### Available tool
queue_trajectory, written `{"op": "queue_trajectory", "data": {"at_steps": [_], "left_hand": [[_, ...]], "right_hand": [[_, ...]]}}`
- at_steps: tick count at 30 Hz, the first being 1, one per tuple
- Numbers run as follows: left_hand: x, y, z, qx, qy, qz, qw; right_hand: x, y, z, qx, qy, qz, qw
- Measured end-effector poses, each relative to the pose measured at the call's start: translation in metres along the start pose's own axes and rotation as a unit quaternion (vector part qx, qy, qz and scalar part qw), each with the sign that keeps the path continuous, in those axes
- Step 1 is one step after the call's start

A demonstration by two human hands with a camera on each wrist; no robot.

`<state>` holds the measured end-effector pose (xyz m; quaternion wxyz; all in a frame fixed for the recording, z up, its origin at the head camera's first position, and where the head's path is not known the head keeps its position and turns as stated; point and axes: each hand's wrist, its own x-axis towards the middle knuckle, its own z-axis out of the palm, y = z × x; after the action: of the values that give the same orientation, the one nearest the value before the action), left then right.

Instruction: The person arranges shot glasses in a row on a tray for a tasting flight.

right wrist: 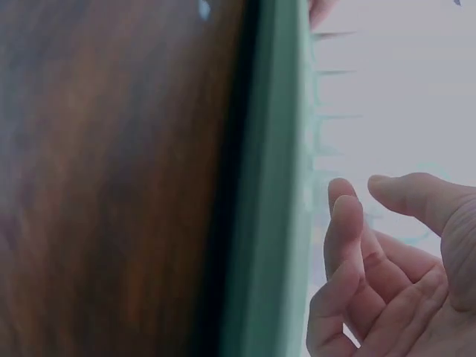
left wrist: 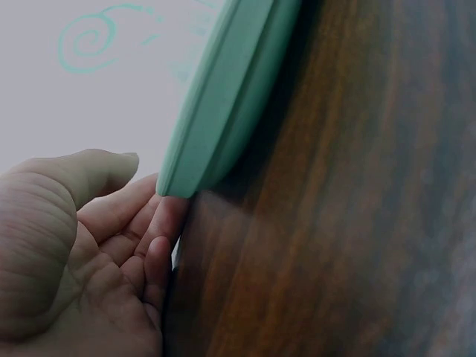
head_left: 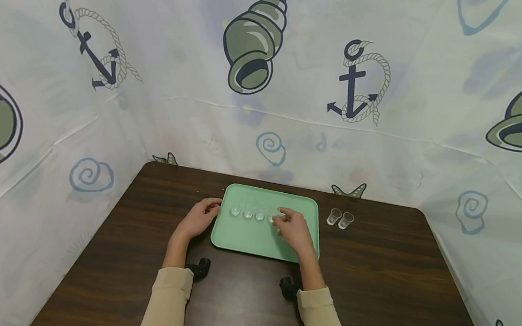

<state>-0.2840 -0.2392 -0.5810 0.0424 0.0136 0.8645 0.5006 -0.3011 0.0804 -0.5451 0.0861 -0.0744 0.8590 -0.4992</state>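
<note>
On the table lies a light green tray (head_left: pixel 255 242). Across its upper half stand clear small plastic cups (head_left: pixel 248 212) in a row. My right hand (head_left: pixel 293 231) is over the tray's right part, its thumb and fingertips close beside the rightmost cup (head_left: pixel 271 216) of that row. In the right wrist view the right hand (right wrist: pixel 394 268) has its fingers bent and a gap between thumb and forefinger; contact with the cup is unclear. My left hand (head_left: pixel 199 218) is at the tray's left edge. The left wrist view shows the left hand's fingers (left wrist: pixel 165 216) by the tray's rim (left wrist: pixel 216 97).
Two more clear cups (head_left: pixel 340 219) stand on the dark wooden table (head_left: pixel 395 276), right of the tray. A white sheet (head_left: pixel 308 85) printed with shells and anchors hangs behind and at both sides. Black wrist devices (head_left: pixel 200 269) sit under both forearms.
</note>
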Motion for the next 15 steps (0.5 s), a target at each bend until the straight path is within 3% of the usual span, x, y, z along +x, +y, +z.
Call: {"op": "queue_trajectory", "data": {"at_steps": [15], "left_hand": [[0.001, 0.000, 0.001, 0.009, 0.000, -0.002, 1.0000]], "right_hand": [[-0.016, 0.009, -0.045, 0.029, 0.046, -0.001, 0.999]]}}
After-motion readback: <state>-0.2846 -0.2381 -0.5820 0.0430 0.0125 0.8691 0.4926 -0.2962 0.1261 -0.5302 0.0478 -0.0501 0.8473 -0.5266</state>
